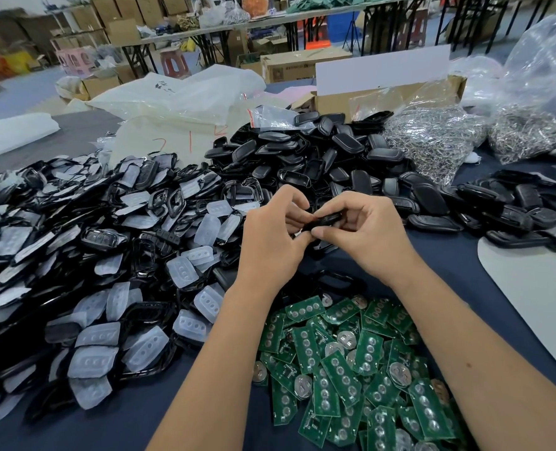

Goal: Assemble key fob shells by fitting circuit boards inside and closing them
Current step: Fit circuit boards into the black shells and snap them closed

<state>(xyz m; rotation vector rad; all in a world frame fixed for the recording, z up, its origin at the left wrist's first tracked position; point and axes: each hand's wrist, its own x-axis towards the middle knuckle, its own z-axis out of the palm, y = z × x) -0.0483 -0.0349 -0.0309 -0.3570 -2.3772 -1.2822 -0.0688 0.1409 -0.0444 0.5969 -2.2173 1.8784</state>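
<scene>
Both hands meet over the table w/ 1 black fob [323, 220] pinched between them. Left hand [271, 237] has fingers curled round the fob's left end, thumb below; right hand [364, 234] curls over its right end, thumb tip pressing the near edge. Whether the 2 halves are already snapped flush can't be told, fingers hide the seam.

Taking the fob as landmark: boards [351, 362], green w/ round metal pads, lie in a heap just below it toward the person. Front frames w/ translucent pads [101, 275] spread well to its left. Black backs [319, 154] are piled right behind it and trail off to its right. Bags of metal rings [432, 138] sit far behind-right, a carton [384, 96] behind the backs.

Handling, my guess: fob is light, stiff plastic, glossy so a bit slippery; clips at the rim prob. fragile. Best hold is by the 2 short ends, as now, squeezing along the long edges w/ thumbs so the halves close evenly and the board inside isn't bent. Step in hand looks like closing the shell
</scene>
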